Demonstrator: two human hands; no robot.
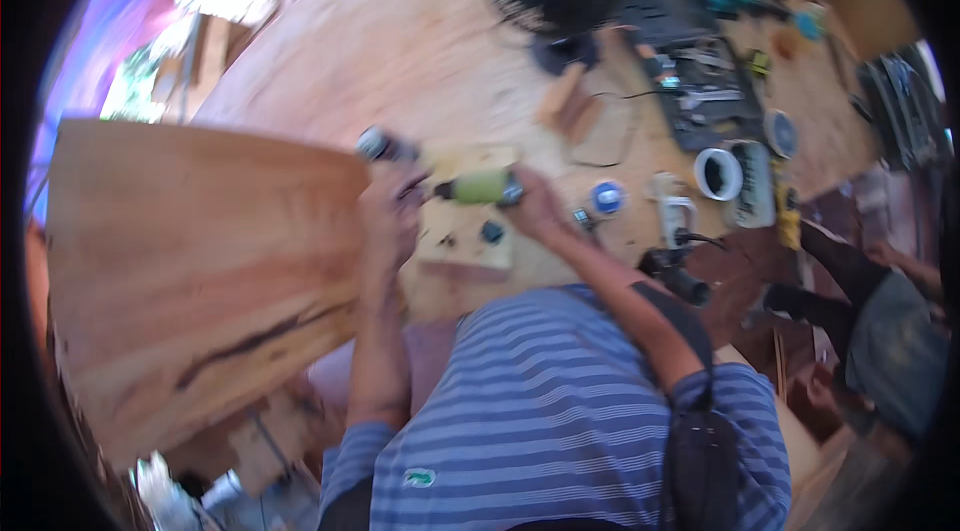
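Cylinder, green with dark tip: best kept level, probably, and aimed at silver-grey piece. Brace left hand, guide slowly with right hand, work above pale board. Position: between hands, tip toward left fingers; contact lost in blur. Right: closed round cylinder's rear end. Left: apparently curled round silver-grey piece, jutting past fingers on far side; exact grip unclear. Below and between hands: board, with dark lump nearer right.
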